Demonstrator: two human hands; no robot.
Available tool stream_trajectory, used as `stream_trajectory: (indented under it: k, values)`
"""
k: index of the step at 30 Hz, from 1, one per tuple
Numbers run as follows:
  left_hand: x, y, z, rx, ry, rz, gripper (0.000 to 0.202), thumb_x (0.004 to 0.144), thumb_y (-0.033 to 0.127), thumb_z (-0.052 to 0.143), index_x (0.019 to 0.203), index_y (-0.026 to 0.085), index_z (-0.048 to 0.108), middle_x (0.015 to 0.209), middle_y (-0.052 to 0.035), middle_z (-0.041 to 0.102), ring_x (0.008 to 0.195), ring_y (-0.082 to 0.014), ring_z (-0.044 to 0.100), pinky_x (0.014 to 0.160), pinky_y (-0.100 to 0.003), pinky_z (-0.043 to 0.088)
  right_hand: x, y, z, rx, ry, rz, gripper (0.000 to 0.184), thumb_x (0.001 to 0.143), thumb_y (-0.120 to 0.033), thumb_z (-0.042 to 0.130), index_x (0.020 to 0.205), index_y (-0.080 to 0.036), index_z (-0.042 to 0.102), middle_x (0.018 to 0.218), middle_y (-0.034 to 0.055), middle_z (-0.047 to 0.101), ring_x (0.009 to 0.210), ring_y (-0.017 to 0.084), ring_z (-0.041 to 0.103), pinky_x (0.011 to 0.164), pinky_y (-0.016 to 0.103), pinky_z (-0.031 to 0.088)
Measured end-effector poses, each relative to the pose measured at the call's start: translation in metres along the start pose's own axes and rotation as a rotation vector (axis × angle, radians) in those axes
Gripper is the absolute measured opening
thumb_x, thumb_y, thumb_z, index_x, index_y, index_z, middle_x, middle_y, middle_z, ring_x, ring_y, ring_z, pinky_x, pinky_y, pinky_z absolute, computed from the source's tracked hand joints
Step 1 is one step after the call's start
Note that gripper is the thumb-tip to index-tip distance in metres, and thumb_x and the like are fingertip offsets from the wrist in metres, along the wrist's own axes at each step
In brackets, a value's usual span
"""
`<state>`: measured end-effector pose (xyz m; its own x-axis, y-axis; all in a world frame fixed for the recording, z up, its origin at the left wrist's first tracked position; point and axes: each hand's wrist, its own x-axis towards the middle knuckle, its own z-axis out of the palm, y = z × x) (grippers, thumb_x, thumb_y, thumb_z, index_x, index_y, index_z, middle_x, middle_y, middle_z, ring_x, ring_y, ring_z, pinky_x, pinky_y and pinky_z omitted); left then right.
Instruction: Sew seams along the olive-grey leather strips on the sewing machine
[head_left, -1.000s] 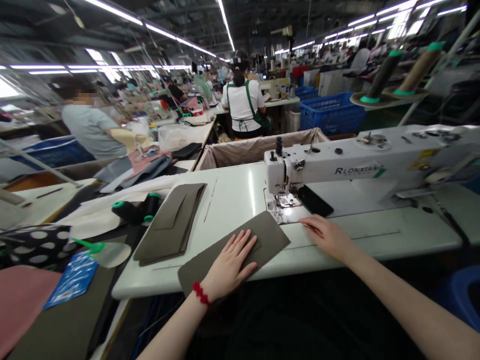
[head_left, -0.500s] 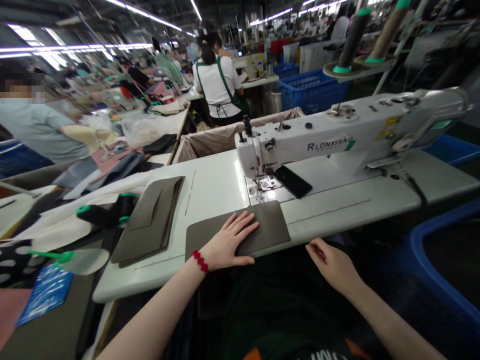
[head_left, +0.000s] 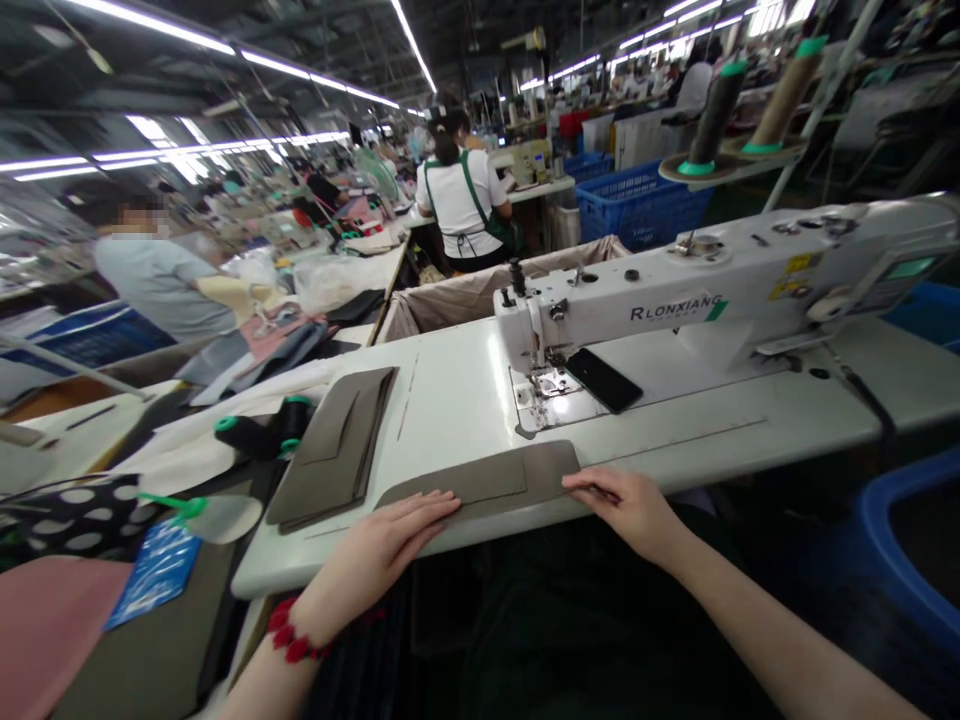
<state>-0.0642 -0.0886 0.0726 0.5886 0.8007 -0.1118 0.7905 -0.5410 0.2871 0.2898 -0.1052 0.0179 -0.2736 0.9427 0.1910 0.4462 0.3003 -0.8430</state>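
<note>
Grey-brown, flat fabric panel point(head_left: 536, 475) lies along the front of the long pale-green table point(head_left: 450, 390), on my side of the white metal sewing machine point(head_left: 637, 300). My left hand point(head_left: 382, 540) has slid from its middle to its left end, fingers straight, gripping nothing; my right hand point(head_left: 630, 505) has reached its right corner, fingers bunched, whether pinching I can't tell. Both ends now seem steadied for handling.

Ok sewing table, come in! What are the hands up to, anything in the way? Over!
Left hand: resting on gray-brown piece. Right hand: at piece's right end. Possible obstacle: black phone beside needle area.
</note>
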Motion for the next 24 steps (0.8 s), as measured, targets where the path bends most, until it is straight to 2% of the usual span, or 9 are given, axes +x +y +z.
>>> stream_trajectory:
  k: [3,6,10,12,16,18,19,21,24]
  values:
    - [-0.015,-0.013,-0.035,0.011,0.059,-0.125,0.034,0.094,0.049,0.047,0.122,0.038,0.061,0.122,0.0046,0.065,0.115,-0.0247,0.060,0.102,-0.037,0.046,0.012,-0.022,-0.010,0.183,0.054,0.127,0.027,0.089,-0.045,0.057,0.090,-0.021,0.069,0.082,-0.0003,0.069,0.078,0.017,0.063,0.074,0.027,0.049]
    - [-0.025,-0.034,-0.055,-0.064,0.059,-0.260,0.035,0.087,0.054,0.055,0.111,0.031,0.067,0.109,0.0008,0.070,0.099,-0.0268,0.065,0.087,-0.034,0.052,0.020,-0.036,-0.013,0.348,0.081,0.254,0.033,0.084,-0.050,0.062,0.088,-0.018,0.066,0.074,-0.0012,0.063,0.070,0.015,0.057,0.066,0.026,0.046]
    - [-0.029,-0.054,-0.053,-0.427,-0.072,-0.383,0.035,0.083,0.053,0.061,0.100,0.024,0.069,0.097,-0.0006,0.071,0.090,-0.0254,0.065,0.076,-0.029,0.052,0.027,-0.037,-0.004,0.518,0.072,0.365,0.034,0.079,-0.050,0.067,0.085,-0.017,0.063,0.069,-0.0026,0.057,0.062,0.012,0.051,0.059,0.023,0.042]
    - [-0.030,-0.059,-0.040,-0.622,-0.036,-0.445,0.035,0.079,0.052,0.066,0.096,0.021,0.069,0.091,-0.0017,0.070,0.085,-0.0248,0.064,0.074,-0.029,0.052,0.029,-0.031,0.003,0.562,0.077,0.397,0.035,0.078,-0.050,0.068,0.083,-0.016,0.062,0.069,-0.0026,0.057,0.062,0.012,0.051,0.058,0.024,0.041]
    - [-0.027,-0.064,-0.005,-1.072,0.208,-0.584,0.042,0.071,0.045,0.077,0.097,0.014,0.068,0.085,-0.0078,0.071,0.074,-0.0218,0.066,0.065,-0.028,0.053,0.034,-0.014,0.013,0.577,0.102,0.454,0.037,0.076,-0.052,0.069,0.081,-0.016,0.061,0.069,-0.0015,0.060,0.063,0.014,0.054,0.060,0.025,0.042]
    - [-0.022,-0.066,0.000,-1.157,0.334,-0.607,0.042,0.071,0.045,0.077,0.094,0.012,0.068,0.083,-0.0109,0.071,0.071,-0.0217,0.067,0.063,-0.029,0.054,0.039,-0.008,0.014,0.489,0.108,0.456,0.038,0.076,-0.054,0.068,0.082,-0.016,0.063,0.072,0.0002,0.064,0.068,0.017,0.058,0.063,0.027,0.044]
    - [-0.020,-0.067,-0.004,-1.150,0.388,-0.608,0.042,0.072,0.046,0.076,0.093,0.011,0.068,0.083,-0.0117,0.071,0.071,-0.0222,0.067,0.063,-0.030,0.055,0.042,-0.007,0.015,0.431,0.113,0.437,0.038,0.077,-0.054,0.067,0.085,-0.017,0.065,0.077,0.0016,0.067,0.073,0.020,0.060,0.068,0.029,0.046]
    - [-0.019,-0.069,-0.026,-1.092,0.502,-0.605,0.044,0.075,0.049,0.073,0.096,0.011,0.068,0.086,-0.0116,0.071,0.074,-0.0234,0.068,0.064,-0.033,0.056,0.048,-0.007,0.014,0.316,0.120,0.373,0.038,0.080,-0.053,0.063,0.096,-0.019,0.069,0.093,0.0039,0.071,0.091,0.024,0.063,0.083,0.032,0.046]
    - [-0.032,-0.069,-0.083,-0.903,0.819,-0.566,0.045,0.082,0.051,0.066,0.110,0.016,0.064,0.096,-0.0074,0.071,0.084,-0.0241,0.068,0.069,-0.036,0.057,0.052,-0.007,0.013,0.189,0.121,0.298,0.039,0.083,-0.054,0.059,0.106,-0.024,0.069,0.110,0.0038,0.070,0.110,0.026,0.059,0.100,0.035,0.039]
